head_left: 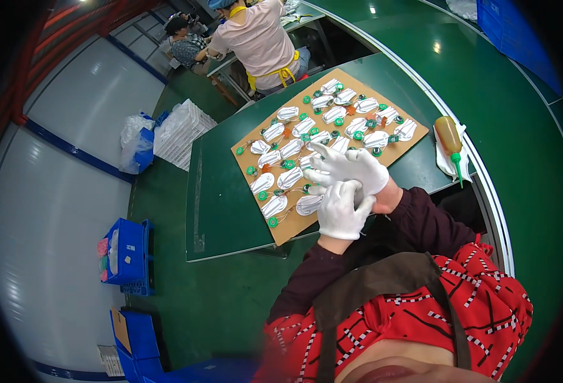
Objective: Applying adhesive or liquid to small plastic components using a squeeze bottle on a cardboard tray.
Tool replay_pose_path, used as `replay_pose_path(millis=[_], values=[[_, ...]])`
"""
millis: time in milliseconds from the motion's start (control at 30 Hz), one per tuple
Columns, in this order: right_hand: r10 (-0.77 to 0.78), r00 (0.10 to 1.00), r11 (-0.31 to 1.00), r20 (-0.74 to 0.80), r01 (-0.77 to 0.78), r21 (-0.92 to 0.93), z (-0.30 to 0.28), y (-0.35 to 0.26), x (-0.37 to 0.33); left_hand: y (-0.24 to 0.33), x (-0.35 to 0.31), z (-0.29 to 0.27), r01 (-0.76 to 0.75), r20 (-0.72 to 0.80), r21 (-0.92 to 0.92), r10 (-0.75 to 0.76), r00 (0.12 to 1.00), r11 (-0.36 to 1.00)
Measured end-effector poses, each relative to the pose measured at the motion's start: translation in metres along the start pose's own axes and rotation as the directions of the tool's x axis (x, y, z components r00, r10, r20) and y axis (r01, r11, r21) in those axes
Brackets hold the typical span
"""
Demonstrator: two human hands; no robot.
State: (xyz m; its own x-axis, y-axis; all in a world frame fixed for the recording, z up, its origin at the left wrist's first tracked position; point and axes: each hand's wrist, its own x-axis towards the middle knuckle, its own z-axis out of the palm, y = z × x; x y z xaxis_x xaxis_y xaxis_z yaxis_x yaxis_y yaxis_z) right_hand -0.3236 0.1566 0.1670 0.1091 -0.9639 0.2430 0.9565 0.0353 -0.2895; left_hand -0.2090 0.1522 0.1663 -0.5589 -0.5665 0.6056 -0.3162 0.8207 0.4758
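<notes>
Touching together, white-gloved hands, left point(339, 210), right point(351, 167), above cardboard sheet point(409, 148), folded white masks point(275, 205).

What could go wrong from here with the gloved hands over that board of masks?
The white-gloved left hand and right hand hover over the brown cardboard sheet, which overhangs the green table's near edge; a bump might tip it. The packed white folded masks could be knocked off.

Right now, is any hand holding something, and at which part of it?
No mask or tool shows in either grip. The left hand is closed around the gloved right hand, about its palm and wrist, over the cardboard sheet of white masks.
</notes>
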Motion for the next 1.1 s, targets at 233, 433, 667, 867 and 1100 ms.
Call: replay_pose_path(millis=[233,433,667,867,1100], values=[[-0.071,0.953,0.96,0.294,0.145,-0.239,-0.026,-0.005,0.007,0.0,-0.009,0.005,0.019,0.087,-0.419,0.019,0.996,0.908],[-0.347,0.917,0.06,0.196,0.23,-0.971,-0.027,-0.017,0.027,0.011,-0.017,0.011,0.287,0.214,-0.579,-0.197,0.957,0.763],[-0.332,0.943,0.21,-0.007,0.067,-0.975,-0.012,-0.005,0.027,0.013,-0.001,0.004,-0.091,-0.047,-0.1,0.086,0.995,0.991],[-0.358,0.933,-0.268,-0.041,-0.145,-0.952,-0.016,-0.009,0.027,0.006,0.009,-0.01,0.093,-0.103,0.17,-0.076,0.992,0.981],[-0.202,0.978,0.014,-0.047,-0.045,-0.999,-0.022,0.001,0.008,0.007,-0.005,-0.014,0.464,0.379,-0.561,-0.286,0.88,0.686]])
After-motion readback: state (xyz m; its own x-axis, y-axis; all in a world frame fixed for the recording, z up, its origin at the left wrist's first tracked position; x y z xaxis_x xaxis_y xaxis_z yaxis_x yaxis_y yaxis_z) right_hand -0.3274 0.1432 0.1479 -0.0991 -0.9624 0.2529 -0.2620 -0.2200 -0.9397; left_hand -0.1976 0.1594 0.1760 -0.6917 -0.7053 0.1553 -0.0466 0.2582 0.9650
